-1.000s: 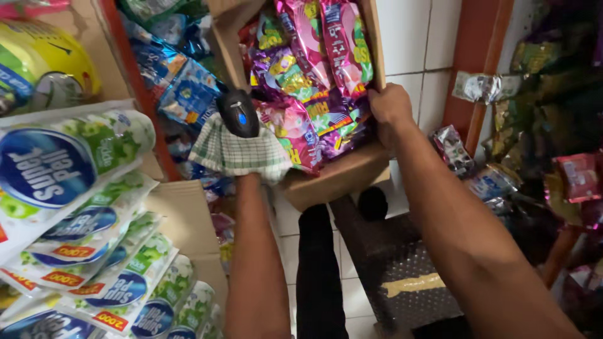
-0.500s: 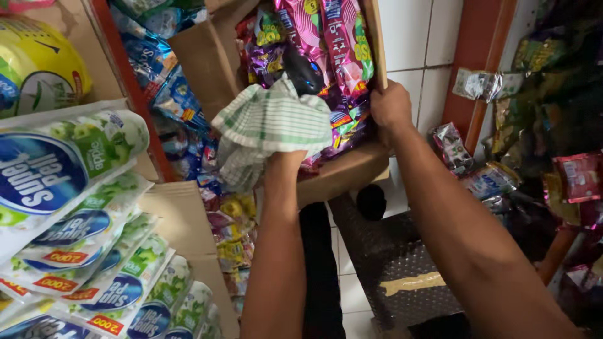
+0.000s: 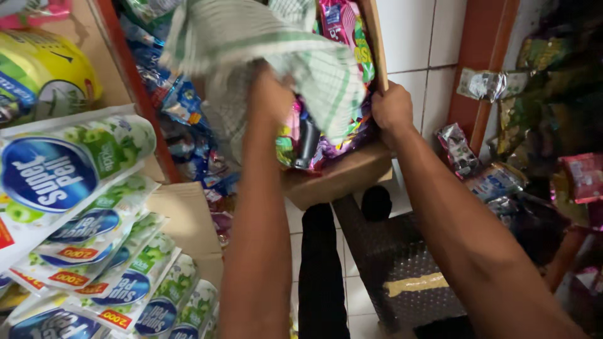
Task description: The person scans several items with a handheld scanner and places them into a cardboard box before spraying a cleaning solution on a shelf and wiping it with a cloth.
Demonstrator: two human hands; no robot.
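My left hand (image 3: pixel 269 94) is raised and grips a green-and-white checked cloth (image 3: pixel 251 44), which drapes over the snack packets in a tilted cardboard box (image 3: pixel 342 172). My right hand (image 3: pixel 391 108) clamps the right edge of that box, near its lower corner. Pink and purple snack packets (image 3: pixel 339 28) fill the box, most of them hidden by the cloth. A dark object (image 3: pixel 308 141) shows among the packets below the cloth.
White, green and blue pouches (image 3: pixel 81 207) hang in overlapping rows at the left, with a yellow pack (image 3: pixel 44 75) above. Blue packets (image 3: pixel 182 100) sit behind a red shelf post. Hanging snack strips (image 3: pixel 502 176) crowd the right. A dark woven stool (image 3: pixel 402 270) stands on the tiled floor below.
My left hand has risen with the cloth, sweeping it up across the packets in the box. The view has closed in on the box. My right hand stays on the box edge.
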